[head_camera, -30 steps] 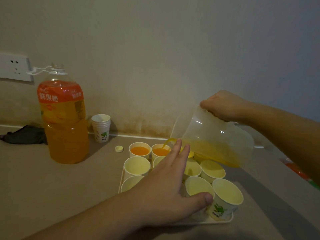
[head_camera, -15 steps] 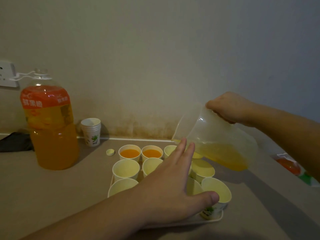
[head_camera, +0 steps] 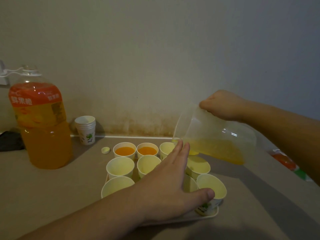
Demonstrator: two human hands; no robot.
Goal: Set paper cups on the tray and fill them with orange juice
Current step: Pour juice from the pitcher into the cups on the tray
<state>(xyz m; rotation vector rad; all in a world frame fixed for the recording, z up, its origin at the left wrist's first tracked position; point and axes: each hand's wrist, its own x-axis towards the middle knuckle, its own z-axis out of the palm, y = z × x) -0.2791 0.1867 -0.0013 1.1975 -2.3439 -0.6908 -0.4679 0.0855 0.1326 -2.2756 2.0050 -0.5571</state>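
A white tray (head_camera: 210, 215) on the counter carries several paper cups. Two cups in the back row, one (head_camera: 124, 151) and its neighbour (head_camera: 147, 150), hold orange juice; the third back cup (head_camera: 166, 148) and the others look empty. My right hand (head_camera: 223, 104) grips a clear plastic pitcher (head_camera: 214, 135) of juice, tilted with its spout over the back right cups. My left hand (head_camera: 170, 186) lies flat and open over the middle cups, hiding some of them.
A large orange juice bottle (head_camera: 40, 118) stands uncapped at the left, its cap (head_camera: 105, 150) lying near the tray. A stack of spare cups (head_camera: 86, 129) is by the wall. A dark cloth (head_camera: 10, 141) is far left, a coloured wrapper (head_camera: 284, 161) far right.
The view has shifted so everything sits further left. The pitcher has moved right from the second juice cup to the back right cups. My left hand stays over the cups.
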